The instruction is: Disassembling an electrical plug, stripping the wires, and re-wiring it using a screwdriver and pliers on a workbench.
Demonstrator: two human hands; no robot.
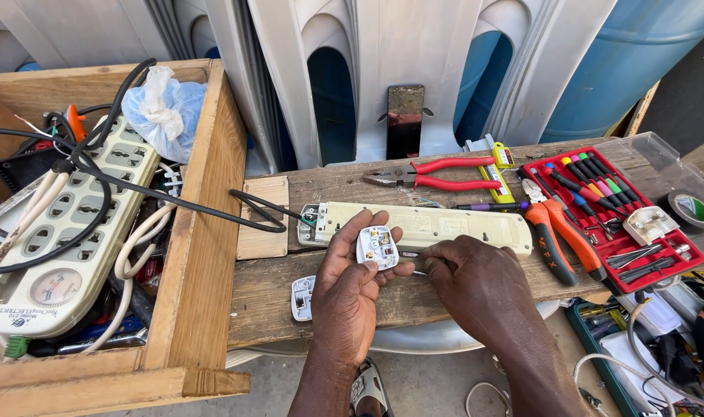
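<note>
Left hand (pixel 348 289) cups an opened white plug (pixel 377 247) in curled fingers, insides up, over the plank (pixel 267 297). Right hand (pixel 475 282) closed on a thin tool at the plug, tip hidden. Power strip (pixel 425 226) just behind, plug cover (pixel 302 297) left, pliers (pixel 437 174) and red tool tray (pixel 676 266) nearby. Nothing blocking.
</note>
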